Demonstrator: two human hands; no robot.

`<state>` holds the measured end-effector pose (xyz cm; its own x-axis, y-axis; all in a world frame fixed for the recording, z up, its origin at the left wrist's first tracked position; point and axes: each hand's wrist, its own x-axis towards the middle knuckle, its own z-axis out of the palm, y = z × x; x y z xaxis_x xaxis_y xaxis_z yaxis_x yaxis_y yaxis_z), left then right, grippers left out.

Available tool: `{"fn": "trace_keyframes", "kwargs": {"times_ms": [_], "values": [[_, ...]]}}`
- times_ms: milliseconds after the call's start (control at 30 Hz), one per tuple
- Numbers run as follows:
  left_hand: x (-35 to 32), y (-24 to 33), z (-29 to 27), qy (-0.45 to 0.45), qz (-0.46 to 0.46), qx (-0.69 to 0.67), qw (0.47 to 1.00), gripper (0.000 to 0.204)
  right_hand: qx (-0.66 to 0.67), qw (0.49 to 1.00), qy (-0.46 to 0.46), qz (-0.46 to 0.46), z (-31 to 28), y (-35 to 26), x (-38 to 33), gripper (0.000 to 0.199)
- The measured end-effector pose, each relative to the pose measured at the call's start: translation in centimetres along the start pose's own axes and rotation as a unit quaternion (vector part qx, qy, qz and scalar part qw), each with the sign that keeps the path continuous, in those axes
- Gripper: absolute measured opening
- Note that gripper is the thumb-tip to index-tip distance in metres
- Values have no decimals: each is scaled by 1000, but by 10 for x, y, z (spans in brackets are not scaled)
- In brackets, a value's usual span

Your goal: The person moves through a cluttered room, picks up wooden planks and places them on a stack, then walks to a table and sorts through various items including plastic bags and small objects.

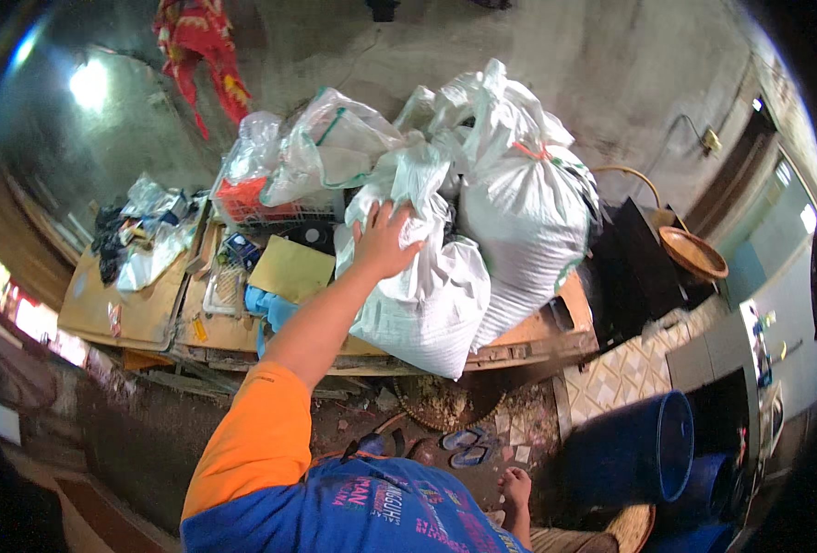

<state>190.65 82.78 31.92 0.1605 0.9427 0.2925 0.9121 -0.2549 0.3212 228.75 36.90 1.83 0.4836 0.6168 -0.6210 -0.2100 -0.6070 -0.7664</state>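
My left hand [385, 241] lies on the upper part of a full white woven sack [418, 313], its fingers spread over the gathered cloth. That sack leans at the front edge of a wooden table. Against its right side stands a larger white sack [528, 221], its neck bound with a red tie [530, 150]. Behind and to the left, a looser, half-clear white bag [335, 138] with a green edge slumps over a wire basket. Down by my body, well away from the sacks, my right hand [516, 487] has its fingers curled in, with nothing visible in them.
The wooden table [136, 318] also bears a yellow box [291, 269], plastic bags [150, 263] and a red-and-white basket [242, 203]. Blue barrels [634, 452] stand at the lower right. Sandals [468, 447] and a round woven tray [450, 405] are on the floor.
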Motion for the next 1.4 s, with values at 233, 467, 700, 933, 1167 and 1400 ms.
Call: {"fn": "trace_keyframes", "kwargs": {"times_ms": [233, 467, 700, 933, 1167, 1400], "values": [[-42, -15, 57, -49, -157, -93, 982, 76, -50, 996, -68, -20, 10, -99, 40, 13], [-44, -29, 75, -38, -174, -131, 975, 80, -191, 953, -163, -169, 92, -245, 24, 14], [-42, -13, 37, -109, -198, -139, 964, 79, -239, 862, -232, -381, 185, -386, -8, 21], [-48, -33, 62, -73, -165, -129, 975, 83, -254, 723, -129, -629, 309, -478, -31, 22], [-54, -48, 67, -98, -148, -105, 978, 85, -296, 648, -120, -692, 445, -584, -15, 49], [-52, -43, 70, -51, -116, -132, 983, 83, -454, 644, -175, -590, 566, -620, 101, 53]]}}
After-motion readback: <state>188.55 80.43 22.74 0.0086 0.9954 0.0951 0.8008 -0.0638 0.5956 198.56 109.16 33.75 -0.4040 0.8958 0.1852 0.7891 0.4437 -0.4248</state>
